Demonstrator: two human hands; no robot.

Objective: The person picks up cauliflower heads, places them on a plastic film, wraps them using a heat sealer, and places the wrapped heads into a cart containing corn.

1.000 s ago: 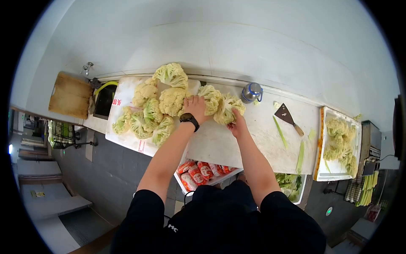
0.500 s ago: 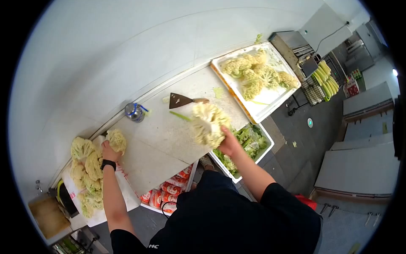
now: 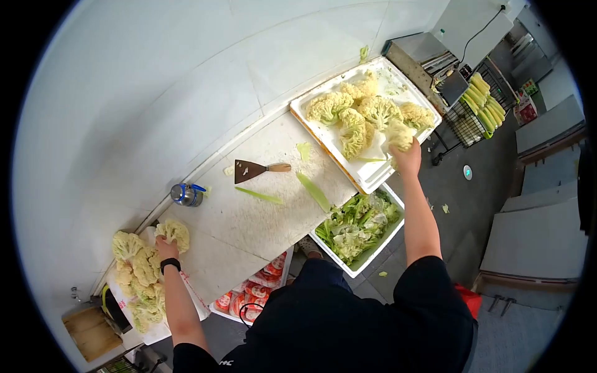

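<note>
At the right, my right hand (image 3: 407,158) is closed on a cauliflower piece (image 3: 398,136), over the near right edge of a white tray (image 3: 388,177) of cauliflower heads (image 3: 352,132). My left hand (image 3: 166,247), a black band on its wrist, grips a cauliflower (image 3: 174,235) at the counter's left end. Beside it, several more heads (image 3: 146,266) rest on a white box lid. A scraper with a wooden handle (image 3: 250,171) lies flat on the counter (image 3: 230,219), near a green stalk (image 3: 313,191) and a thinner green strip (image 3: 259,196).
A metal container with a blue handle (image 3: 186,194) stands by the wall. Below the counter are a white bin of leaf trimmings (image 3: 357,270) and a box of red-and-white packages (image 3: 256,291). A wire cart (image 3: 466,127) holds long pale-green vegetables (image 3: 485,104).
My right hand has moved from over the counter to the tray with its cauliflower. A green stalk now shows on the counter where that hand was. My left hand stays on its cauliflower.
</note>
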